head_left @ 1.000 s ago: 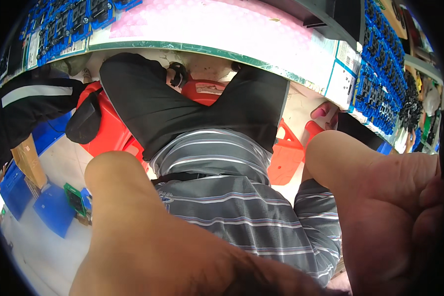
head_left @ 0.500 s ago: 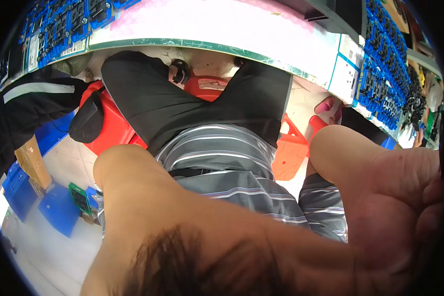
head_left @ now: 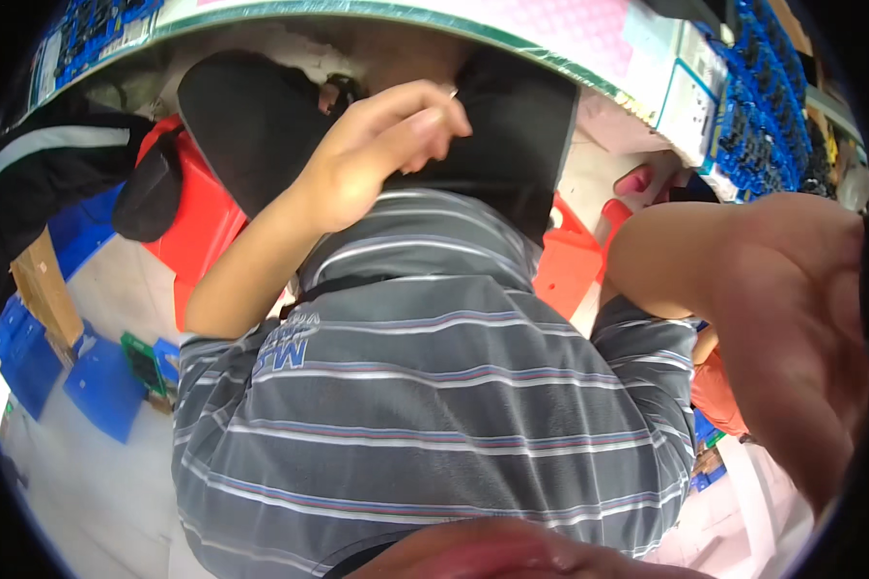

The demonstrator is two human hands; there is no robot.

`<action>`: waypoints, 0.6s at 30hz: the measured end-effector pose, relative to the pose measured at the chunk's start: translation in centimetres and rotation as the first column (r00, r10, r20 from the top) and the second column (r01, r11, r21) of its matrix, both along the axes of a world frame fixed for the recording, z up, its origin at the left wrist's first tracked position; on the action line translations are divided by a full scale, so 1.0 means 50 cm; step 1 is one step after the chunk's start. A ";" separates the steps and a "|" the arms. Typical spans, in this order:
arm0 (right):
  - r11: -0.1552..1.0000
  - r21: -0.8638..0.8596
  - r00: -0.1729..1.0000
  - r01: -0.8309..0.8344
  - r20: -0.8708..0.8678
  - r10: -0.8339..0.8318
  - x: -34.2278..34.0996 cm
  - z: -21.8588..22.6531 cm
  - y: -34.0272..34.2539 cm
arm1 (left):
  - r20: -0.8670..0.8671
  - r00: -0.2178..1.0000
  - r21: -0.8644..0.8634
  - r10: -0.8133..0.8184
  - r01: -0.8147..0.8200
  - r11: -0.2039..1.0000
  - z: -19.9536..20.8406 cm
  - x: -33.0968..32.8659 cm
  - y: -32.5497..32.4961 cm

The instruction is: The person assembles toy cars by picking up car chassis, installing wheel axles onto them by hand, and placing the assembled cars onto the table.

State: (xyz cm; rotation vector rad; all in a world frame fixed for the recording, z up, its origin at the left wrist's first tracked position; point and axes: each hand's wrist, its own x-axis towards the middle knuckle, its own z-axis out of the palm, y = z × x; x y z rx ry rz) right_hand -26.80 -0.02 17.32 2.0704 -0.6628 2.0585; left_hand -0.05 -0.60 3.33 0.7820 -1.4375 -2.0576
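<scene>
Above my lap, my left hand (head_left: pixel 386 150) hovers with its fingers loosely bent and apart, and nothing shows in it. The dark trousers (head_left: pixel 492 154) lie just beneath, close to the table edge. My right hand (head_left: pixel 801 299) is raised very near the camera at the right rim. Its palm side and wrist show, while its fingers are lost at the dark edge of the picture, so what they touch is hidden. In front of my lap runs a white table (head_left: pixel 512 37) with a green edge, apart from both hands.
Blue holders with black parts (head_left: pixel 763 106) stand in rows on the table's right; similar blue holders (head_left: pixel 92 39) are at its left. A pink sheet (head_left: pixel 574 24) covers part of the tabletop. A person's dark sleeve (head_left: pixel 68 159), red stools (head_left: pixel 203 227) and blue bins (head_left: pixel 111 391) are at left.
My left arm has swung down from across the camera, and its hand is over my lap. My right hand stays raised at the rim, slightly turned. The view has tilted back toward my shirt.
</scene>
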 end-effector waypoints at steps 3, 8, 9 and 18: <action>0.957 0.053 0.959 0.283 0.007 -0.284 -0.031 -0.085 -0.008 | -0.020 0.998 0.071 0.057 -0.056 0.996 -0.044 0.011 -0.007; 0.597 0.320 0.668 0.736 -0.201 -0.716 -0.173 -0.209 0.034 | 0.018 0.987 0.052 0.157 -0.158 0.986 -0.081 0.045 0.001; 0.476 0.365 0.579 0.800 -0.263 -0.772 -0.206 -0.224 0.052 | 0.007 0.985 0.072 0.170 -0.170 0.983 -0.083 0.046 -0.001; -0.239 0.361 0.124 0.901 -0.744 -0.657 -0.388 -0.279 0.149 | 0.051 0.997 0.068 0.062 -0.065 0.996 -0.096 -0.022 -0.028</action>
